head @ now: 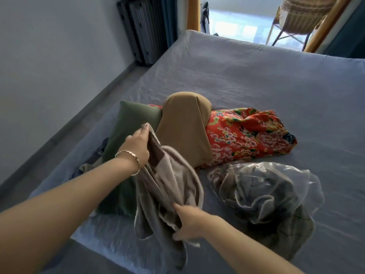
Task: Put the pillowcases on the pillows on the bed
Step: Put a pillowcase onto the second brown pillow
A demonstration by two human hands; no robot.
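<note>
I had both my left hand (pixel 138 148) and right hand (pixel 188 224) gripping the grey pillowcase (pixel 167 186) beside the green pillow (pixel 128 125), apparently hunting its opening, which I needed to spread next.

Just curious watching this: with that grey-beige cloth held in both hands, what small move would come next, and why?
Probably spreading the grey pillowcase open: the left hand and right hand grip it bunched, and the green pillow lies just behind it.
</note>
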